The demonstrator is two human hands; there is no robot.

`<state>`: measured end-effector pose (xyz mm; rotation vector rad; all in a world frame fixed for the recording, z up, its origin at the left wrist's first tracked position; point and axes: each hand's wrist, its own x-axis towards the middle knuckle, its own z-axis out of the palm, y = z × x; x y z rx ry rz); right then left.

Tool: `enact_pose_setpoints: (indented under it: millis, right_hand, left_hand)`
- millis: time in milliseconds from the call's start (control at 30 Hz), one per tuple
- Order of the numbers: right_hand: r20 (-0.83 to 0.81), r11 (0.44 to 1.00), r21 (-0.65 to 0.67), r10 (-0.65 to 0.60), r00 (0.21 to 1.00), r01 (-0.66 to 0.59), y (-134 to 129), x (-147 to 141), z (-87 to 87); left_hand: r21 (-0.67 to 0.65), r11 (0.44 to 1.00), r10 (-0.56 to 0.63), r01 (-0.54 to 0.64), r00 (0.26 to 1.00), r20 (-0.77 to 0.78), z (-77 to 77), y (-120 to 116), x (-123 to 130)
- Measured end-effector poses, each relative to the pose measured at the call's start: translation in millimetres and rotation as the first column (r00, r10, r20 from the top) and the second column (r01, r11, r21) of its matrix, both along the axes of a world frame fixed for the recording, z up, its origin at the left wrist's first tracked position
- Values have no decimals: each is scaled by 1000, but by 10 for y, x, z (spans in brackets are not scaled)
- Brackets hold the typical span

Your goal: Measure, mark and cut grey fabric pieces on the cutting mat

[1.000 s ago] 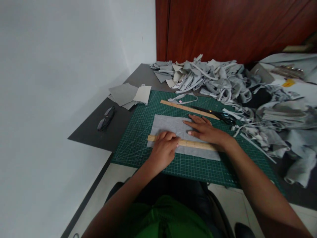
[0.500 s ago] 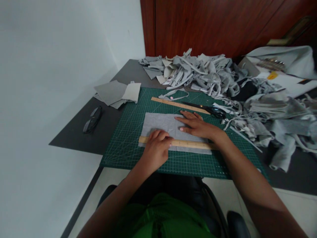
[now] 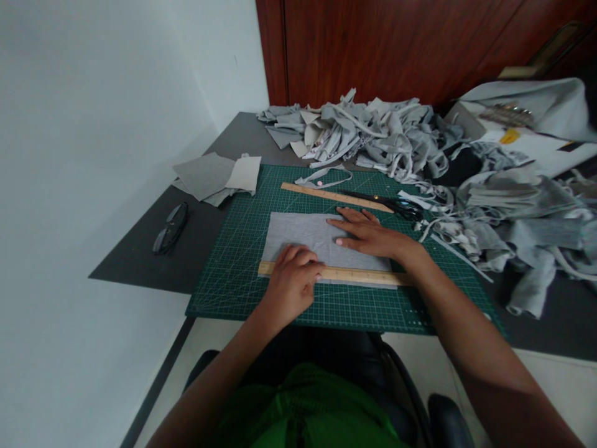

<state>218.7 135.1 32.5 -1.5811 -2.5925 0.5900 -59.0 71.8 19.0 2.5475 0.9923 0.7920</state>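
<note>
A light grey piece of cloth [image 3: 303, 231] lies on the green cutting mat [image 3: 233, 274]. Across its near edge lies a wooden ruler [image 3: 354, 275], whose right end passes under my right forearm. My left hand [image 3: 293, 277] grips the ruler near its left end, fingers bent over it. Flat on the cloth's upper right part rests my right hand [image 3: 364, 233], fingers spread. Beyond it a second wooden ruler [image 3: 317, 191] lies slanted on the mat, with black scissors [image 3: 396, 204] over its right end.
Scrap cloth [image 3: 387, 134] is heaped at the back, and more [image 3: 527, 211] at the right by a white box [image 3: 527, 146]. Cut pieces [image 3: 208, 174] and glasses [image 3: 171, 228] lie at the left on the dark table [image 3: 140, 255].
The near ruler has slid slightly toward me on the cloth, with my left hand on it, and now covers more of the near edge. My right hand stays flat on the cloth.
</note>
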Motion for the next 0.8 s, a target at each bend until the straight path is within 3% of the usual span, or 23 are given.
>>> enact_pose_setpoints:
  millis: [367, 467, 600, 700, 800]
  right_hand:
    - [12, 998, 67, 7, 1000, -8, -15, 16, -124]
    - [29, 986, 163, 15, 999, -20, -41, -38, -110]
    - [6, 954, 282, 102, 995, -99, -128, -204, -73]
    - [-9, 943, 275, 199, 980, -188, -191, -325, -104]
    - [2, 945, 249, 218, 976, -212, -210, -390, -168]
  left_hand:
    - [94, 993, 87, -65, 965, -249, 62, -215, 75]
    - [116, 983, 168, -143, 954, -249, 29, -233, 77]
    - [98, 962, 272, -254, 926, -263, -16, -223, 84]
    - [67, 955, 296, -289, 913, -282, -41, -218, 102]
    - [52, 954, 297, -295, 911, -285, -66, -205, 99]
